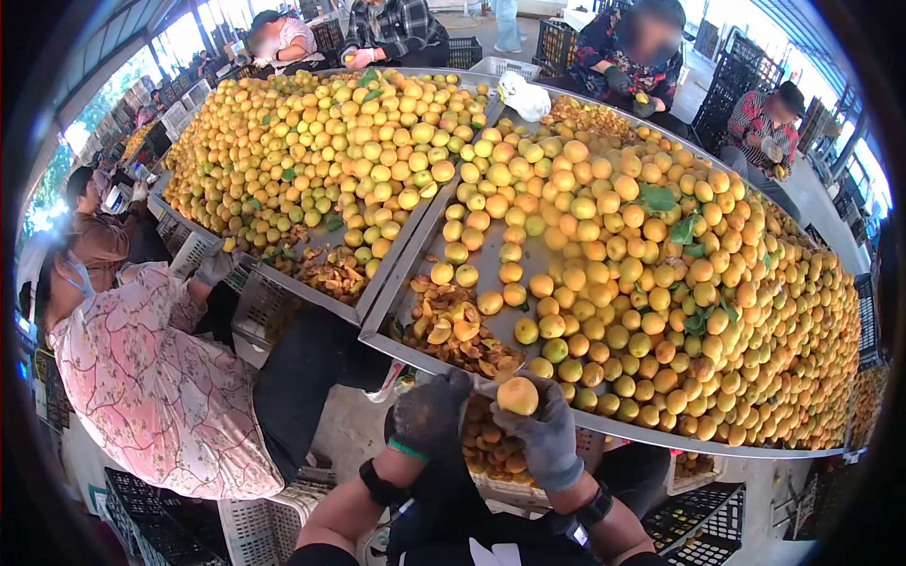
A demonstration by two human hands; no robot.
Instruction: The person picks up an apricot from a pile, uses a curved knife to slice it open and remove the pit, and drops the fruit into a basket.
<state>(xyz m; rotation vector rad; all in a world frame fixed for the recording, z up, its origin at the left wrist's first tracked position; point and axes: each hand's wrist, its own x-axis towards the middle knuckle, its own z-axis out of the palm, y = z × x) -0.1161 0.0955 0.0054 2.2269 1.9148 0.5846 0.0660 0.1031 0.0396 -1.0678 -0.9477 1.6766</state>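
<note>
In the head view, my right hand (549,441), in a grey glove, grips a whole yellow-orange apricot (517,395) near the table's front edge. My left hand (425,415) wears a darker glove with a green cuff. Its fingers are curled in just left of the apricot; whatever they hold is hidden. Beyond both hands, split apricot pieces (462,330) lie heaped in the corner of the metal-rimmed table (406,351). Below the hands, a crate holds more apricots (491,448).
Whole apricots (651,274) cover much of the table, with scattered leaves (684,228). A second apricot-covered table adjoins at left. A person in a pink patterned top (160,377) sits close on my left. Other people work across the tables. Black plastic crates (698,519) stand at lower right.
</note>
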